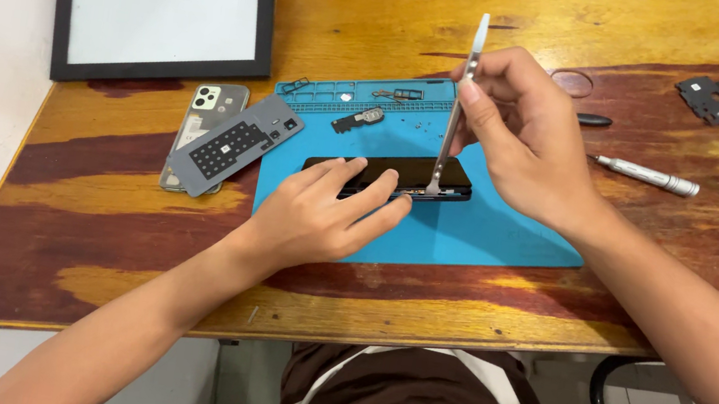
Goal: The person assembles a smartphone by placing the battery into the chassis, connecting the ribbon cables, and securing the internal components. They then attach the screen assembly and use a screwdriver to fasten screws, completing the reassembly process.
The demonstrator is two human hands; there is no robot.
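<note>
Phone opened up on blue mat, both hands on it, wooden counter [494, 25].

Largest first: 1 black-framed panel [164, 0] at counter's far left; 1 blue mat [466, 235] w/ tray slots along its far edge holding small parts & a few screws; 1 dark phone [382, 170] mid-mat. Left hand [321, 211] flat, fingers spread, pressing phone's near edge. Right hand [526, 131] clamped on 1 metal pry tool [457, 104], upright, tip at phone's right end. 1 back cover [202, 135] w/ 1 grey plate [233, 144] on it left of mat; 1 screwdriver [650, 176] right.
</note>
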